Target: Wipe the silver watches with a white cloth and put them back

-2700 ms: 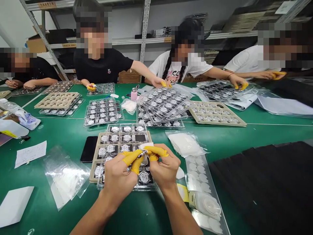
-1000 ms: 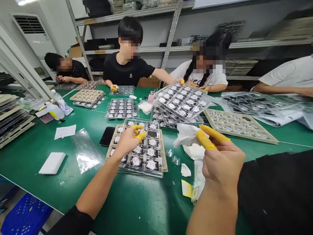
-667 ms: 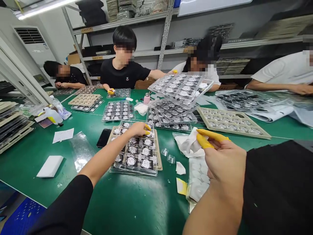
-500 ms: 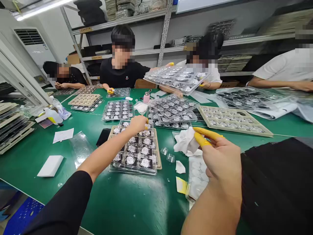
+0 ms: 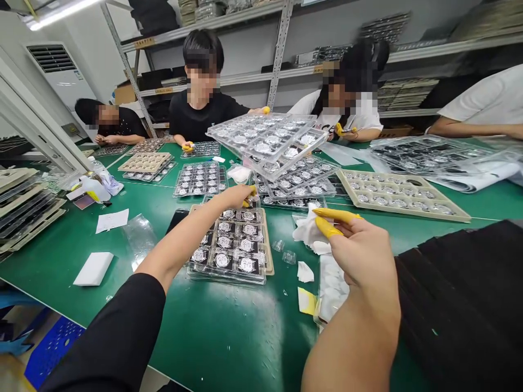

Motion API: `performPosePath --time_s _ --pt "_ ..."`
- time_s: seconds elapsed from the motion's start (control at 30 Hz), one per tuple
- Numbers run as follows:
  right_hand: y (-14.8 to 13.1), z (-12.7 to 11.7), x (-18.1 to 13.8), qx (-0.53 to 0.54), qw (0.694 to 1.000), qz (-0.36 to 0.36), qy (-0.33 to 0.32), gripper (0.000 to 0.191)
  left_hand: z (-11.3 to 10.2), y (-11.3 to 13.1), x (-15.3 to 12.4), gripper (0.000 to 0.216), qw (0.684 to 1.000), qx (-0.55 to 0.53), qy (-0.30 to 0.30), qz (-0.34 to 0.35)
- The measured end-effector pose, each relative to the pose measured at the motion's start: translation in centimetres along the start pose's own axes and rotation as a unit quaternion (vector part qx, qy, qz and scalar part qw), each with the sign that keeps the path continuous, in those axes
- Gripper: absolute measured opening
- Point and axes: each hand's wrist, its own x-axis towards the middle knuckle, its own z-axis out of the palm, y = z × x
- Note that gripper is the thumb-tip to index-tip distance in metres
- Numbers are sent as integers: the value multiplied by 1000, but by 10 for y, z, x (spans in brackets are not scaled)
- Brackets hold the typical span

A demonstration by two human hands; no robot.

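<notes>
My right hand [image 5: 359,245], with yellow finger cots on thumb and finger, pinches a crumpled white wiping cloth [image 5: 307,231] above the right side of the table. My left hand [image 5: 239,196] reaches across the far end of a clear plastic tray [image 5: 229,275] whose pockets hold round white watch dials [image 5: 223,260] on black pieces. Its yellow-tipped fingers are curled; what lies between them is hidden. A beige tray [image 5: 269,261] sits under the clear one. Beneath my right hand lies another tray with white rounded covers [image 5: 330,280].
Across the table a co-worker's hand [image 5: 261,110] holds tilted clear trays [image 5: 261,136] above a stack of filled trays [image 5: 302,177]. A beige tray of watch parts [image 5: 402,196] lies right. Scraps of paper [image 5: 305,272], a white block [image 5: 93,268] and a plastic bag [image 5: 139,237] are about.
My left hand has shifted slightly right and away from me. The co-worker's trays have moved left and closer. My right hand still holds the cloth; the head view has turned slightly.
</notes>
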Motion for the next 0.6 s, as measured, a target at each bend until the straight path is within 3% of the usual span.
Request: performPosePath --time_s 0.2,0.23,0.3,0.4,0.6 --pt "-7 -4 -6 -7 999 7 -34 31 17 37 -80 27 981 -32 174 -76" --pt "-8 -4 -7 -5 999 9 -43 33 19 46 -97 26 970 -53 217 -93" --pt "-12 -3 -10 -8 998 6 -62 34 21 62 -127 19 911 -220 332 -106" --pt "-21 5 -15 -43 993 -4 -108 32 13 77 -155 17 839 -380 383 -65" --pt "-32 38 -34 -168 973 -75 -138 29 -5 83 -168 19 832 -358 418 -63"
